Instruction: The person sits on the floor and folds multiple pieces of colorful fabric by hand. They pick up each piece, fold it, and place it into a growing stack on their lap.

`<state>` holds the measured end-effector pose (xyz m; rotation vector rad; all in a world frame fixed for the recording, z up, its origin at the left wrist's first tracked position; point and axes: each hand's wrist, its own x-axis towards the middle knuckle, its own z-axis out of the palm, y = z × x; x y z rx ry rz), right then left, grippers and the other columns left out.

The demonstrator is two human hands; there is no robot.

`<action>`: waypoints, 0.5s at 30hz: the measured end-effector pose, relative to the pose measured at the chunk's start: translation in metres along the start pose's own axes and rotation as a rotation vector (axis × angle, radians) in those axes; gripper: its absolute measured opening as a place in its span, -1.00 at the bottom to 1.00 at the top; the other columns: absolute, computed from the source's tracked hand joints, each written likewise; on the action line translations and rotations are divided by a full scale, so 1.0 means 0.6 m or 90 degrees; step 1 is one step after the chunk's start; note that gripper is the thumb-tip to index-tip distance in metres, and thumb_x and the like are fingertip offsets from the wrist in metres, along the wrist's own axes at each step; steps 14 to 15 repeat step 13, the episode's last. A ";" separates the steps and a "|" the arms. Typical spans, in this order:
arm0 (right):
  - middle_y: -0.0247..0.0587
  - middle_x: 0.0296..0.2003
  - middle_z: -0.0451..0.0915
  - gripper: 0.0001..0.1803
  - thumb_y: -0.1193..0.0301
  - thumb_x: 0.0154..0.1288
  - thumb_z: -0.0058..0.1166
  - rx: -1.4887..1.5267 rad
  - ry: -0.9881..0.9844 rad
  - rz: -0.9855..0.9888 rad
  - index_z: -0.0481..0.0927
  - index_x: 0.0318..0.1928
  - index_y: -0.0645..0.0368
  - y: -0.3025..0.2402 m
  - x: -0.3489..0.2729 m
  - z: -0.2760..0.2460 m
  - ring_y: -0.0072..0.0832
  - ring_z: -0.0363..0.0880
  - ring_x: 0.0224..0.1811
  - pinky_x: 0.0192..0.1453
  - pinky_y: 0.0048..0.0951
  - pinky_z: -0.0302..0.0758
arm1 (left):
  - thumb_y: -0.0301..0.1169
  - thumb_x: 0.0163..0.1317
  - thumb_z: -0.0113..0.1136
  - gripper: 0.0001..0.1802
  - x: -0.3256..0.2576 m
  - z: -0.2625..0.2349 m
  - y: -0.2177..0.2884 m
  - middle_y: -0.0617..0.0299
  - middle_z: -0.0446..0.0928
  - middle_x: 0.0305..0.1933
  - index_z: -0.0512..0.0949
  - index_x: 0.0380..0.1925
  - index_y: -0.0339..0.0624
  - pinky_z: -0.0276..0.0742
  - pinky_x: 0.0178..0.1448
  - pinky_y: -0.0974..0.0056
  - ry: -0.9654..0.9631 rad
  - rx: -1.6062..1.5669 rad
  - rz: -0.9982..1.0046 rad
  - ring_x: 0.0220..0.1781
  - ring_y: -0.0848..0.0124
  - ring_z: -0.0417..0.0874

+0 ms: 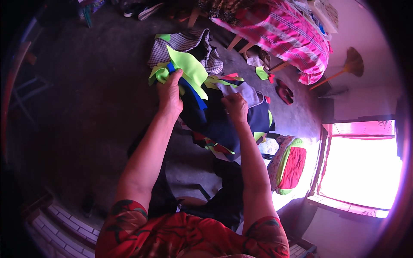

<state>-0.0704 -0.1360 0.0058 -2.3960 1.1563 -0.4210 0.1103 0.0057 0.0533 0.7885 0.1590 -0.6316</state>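
My left hand [170, 92] is closed around several fabric scraps. A broad lime-green piece [188, 68] stands up from its grip, and a strip of blue fabric [200, 102] hangs beside it. To the right, the fingers of my right hand [236, 106] are curled closed at the edge of a grey cloth [248, 93]; the fingertips are partly hidden. Beneath both hands lies a heap of dark fabric [219, 129], with red, lime-green and black scraps poking out around it. Just beyond my left hand, a checkered cloth [178, 50] rests with another lime-green scrap on it.
A pink plaid cloth [279, 34] drapes over wooden-legged furniture at the far right. Loose scraps [261, 73] and dark red shoes [284, 92] lie on the floor. A red and green cushion-like item [291, 167] stands near the bright window [359, 170]. A broom [352, 62] leans by the wall.
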 end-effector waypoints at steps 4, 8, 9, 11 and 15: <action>-0.21 -0.46 0.56 -0.75 0.28 0.00 0.24 0.095 -0.022 0.012 0.62 -0.40 0.22 0.026 0.002 -0.020 -0.35 0.57 -0.39 -0.23 -0.35 0.47 | -0.49 -0.02 0.31 -0.63 -0.001 0.002 -0.004 0.31 0.51 -0.16 0.48 -0.15 -0.15 0.42 0.02 0.26 -0.004 -0.001 0.010 -0.09 0.44 0.51; -0.34 -0.49 0.55 -0.80 0.31 0.12 0.19 0.215 -0.033 0.059 0.60 -0.37 0.21 0.025 0.001 -0.029 -0.60 0.51 -0.40 -0.27 -0.51 0.44 | -0.50 0.00 0.28 -0.66 0.001 0.002 -0.008 0.29 0.51 -0.18 0.49 -0.16 -0.18 0.40 0.01 0.29 0.005 -0.003 0.019 -0.12 0.45 0.51; -0.37 -0.48 0.55 -0.81 0.32 0.16 0.17 0.241 -0.029 0.066 0.59 -0.36 0.21 0.023 0.002 -0.030 -0.64 0.50 -0.39 -0.26 -0.53 0.43 | -0.50 0.00 0.28 -0.66 0.001 0.002 -0.008 0.29 0.51 -0.17 0.49 -0.16 -0.18 0.40 0.01 0.29 0.007 -0.001 0.017 -0.12 0.45 0.51; -0.39 -0.47 0.54 -0.79 0.30 0.22 0.11 0.400 0.011 0.072 0.57 -0.32 0.21 0.048 0.012 -0.038 -0.60 0.49 -0.41 -0.28 -0.52 0.41 | -0.50 0.01 0.28 -0.65 0.000 0.006 -0.012 0.29 0.51 -0.17 0.49 -0.15 -0.18 0.40 0.01 0.29 -0.003 -0.003 0.009 -0.12 0.45 0.51; -0.45 -0.44 0.51 -0.76 0.25 0.32 0.01 0.587 0.033 0.066 0.51 -0.21 0.18 0.066 0.024 -0.057 -0.58 0.45 -0.42 -0.27 -0.55 0.38 | -0.50 0.01 0.28 -0.65 0.002 0.003 -0.015 0.29 0.51 -0.17 0.49 -0.15 -0.17 0.40 0.01 0.29 -0.004 0.002 0.008 -0.11 0.45 0.51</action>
